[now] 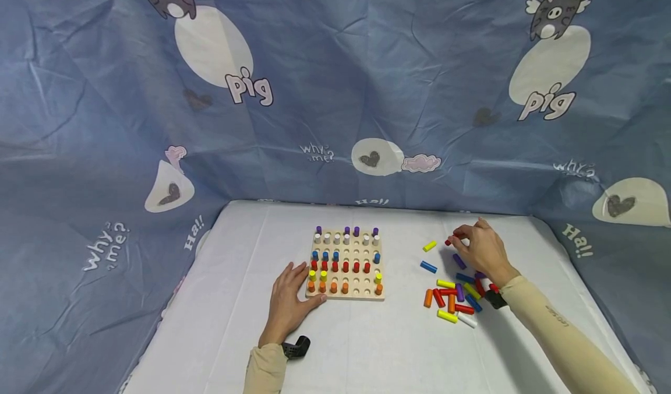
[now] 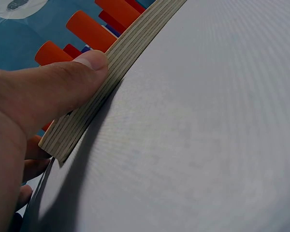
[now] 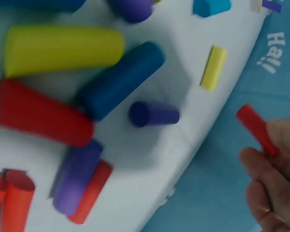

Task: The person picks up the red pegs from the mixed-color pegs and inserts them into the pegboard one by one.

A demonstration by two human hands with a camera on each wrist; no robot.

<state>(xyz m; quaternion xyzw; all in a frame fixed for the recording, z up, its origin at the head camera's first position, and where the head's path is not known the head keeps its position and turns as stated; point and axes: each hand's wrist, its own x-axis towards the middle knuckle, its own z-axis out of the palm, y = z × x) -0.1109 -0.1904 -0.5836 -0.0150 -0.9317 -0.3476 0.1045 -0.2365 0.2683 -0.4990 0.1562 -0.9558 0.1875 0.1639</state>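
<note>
My right hand point(image 1: 483, 250) pinches a red peg point(image 3: 255, 126) between thumb and fingertips, raised over the far right of the table. Below and around it lie loose pegs, with a purple peg point(image 1: 459, 261) close by. At the near left corner of the wooden pegboard point(image 1: 362, 296) rests my left hand point(image 1: 287, 301). Its thumb lies along the board's front edge and the other fingers along the left side, as the left wrist view shows. Pegs stand in rows on the board: purple, white, blue, red, yellow and orange, with bare holes among them.
Right of the board, loose pegs in several colours lie in a cluster, including a white peg point(image 1: 467, 320) and an orange peg point(image 1: 428, 298). A yellow peg point(image 1: 430, 246) and a blue peg point(image 1: 428, 267) lie apart from it. A blue printed cloth point(image 1: 325, 91) rises behind the white table point(image 1: 388, 347).
</note>
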